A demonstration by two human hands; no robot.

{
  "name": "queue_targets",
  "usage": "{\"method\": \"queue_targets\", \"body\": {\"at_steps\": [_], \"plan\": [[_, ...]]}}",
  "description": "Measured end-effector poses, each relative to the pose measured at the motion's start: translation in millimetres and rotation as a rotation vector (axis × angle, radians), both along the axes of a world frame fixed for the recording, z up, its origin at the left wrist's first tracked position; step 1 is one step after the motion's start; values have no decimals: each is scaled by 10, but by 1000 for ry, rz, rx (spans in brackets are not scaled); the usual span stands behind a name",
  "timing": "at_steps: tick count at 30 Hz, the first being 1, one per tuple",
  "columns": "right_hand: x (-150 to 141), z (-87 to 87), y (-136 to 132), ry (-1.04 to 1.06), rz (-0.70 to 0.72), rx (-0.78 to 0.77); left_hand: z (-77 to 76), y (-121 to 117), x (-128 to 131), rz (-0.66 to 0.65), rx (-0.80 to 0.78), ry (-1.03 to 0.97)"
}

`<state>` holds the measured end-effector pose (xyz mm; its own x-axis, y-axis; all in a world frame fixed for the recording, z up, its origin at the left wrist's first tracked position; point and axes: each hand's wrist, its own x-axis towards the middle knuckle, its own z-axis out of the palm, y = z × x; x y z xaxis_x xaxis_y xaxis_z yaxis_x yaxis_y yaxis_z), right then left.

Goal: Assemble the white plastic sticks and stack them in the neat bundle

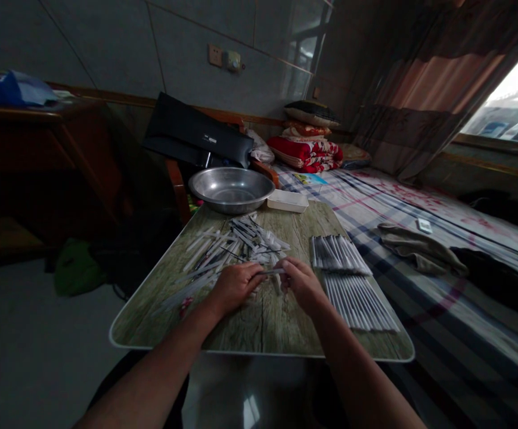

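Observation:
Between my two hands a thin white tube [272, 271] is stretched crosswise above the table. My left hand [235, 286] pinches its left end, and the fingers of my right hand [301, 281] close on its right end. Just beyond them is a loose pile of white tubes [211, 253] mixed with thin dark sticks. To the right of my right hand lie neat rows of tubes: a far bundle [339, 254] with dark tips and a nearer row [359, 302] laid side by side. Whether the held tube has something inside, I cannot tell.
A steel basin [232, 187] and a white plastic tray [288, 201] stand at the far end of the table [259, 336]. A small red-and-white item [186, 305] lies at left. To the right is a bed [375, 202] with folded bedding [306, 152]; a chair stands behind the basin.

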<state>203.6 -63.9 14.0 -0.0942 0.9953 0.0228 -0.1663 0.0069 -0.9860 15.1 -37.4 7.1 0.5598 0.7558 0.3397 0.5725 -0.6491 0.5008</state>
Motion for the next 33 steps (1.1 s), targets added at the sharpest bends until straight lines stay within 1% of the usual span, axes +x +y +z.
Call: {"method": "queue_targets", "body": {"at_steps": [3,5,7,10,12,14,17,20,22,24,28,33], "plan": [[105,87,-73,-130,159,0,-16,-29,25,-72,60,10],[200,164,-128,-284,187,45,-27,-51,50,-78,133,-25],[335,254,-172,-506,116,116,-38,-55,58,-15,215,-81],[572,380,-232,-917,-143,191,-50,-29,32,105,275,-161],[692,421,-283,-1158,-284,187,-54,-12,3,145,284,-195],[742,411,-349,-1352,-327,141,-58,-8,-22,158,291,-207],[689,328,-463,-1566,-250,46,-73,-24,-52,153,300,-205],[582,241,-559,-1689,-132,-48,-90,-38,-81,134,289,-197],[542,201,-595,-1727,-67,-116,-97,-37,-99,120,271,-191],[544,173,-608,-1740,-34,-160,-98,-29,-112,117,254,-189],[606,141,-599,-1742,-49,-206,-82,-18,-104,118,237,-192],[633,131,-598,-1741,-72,-244,-49,-23,-50,84,204,-186]]}}
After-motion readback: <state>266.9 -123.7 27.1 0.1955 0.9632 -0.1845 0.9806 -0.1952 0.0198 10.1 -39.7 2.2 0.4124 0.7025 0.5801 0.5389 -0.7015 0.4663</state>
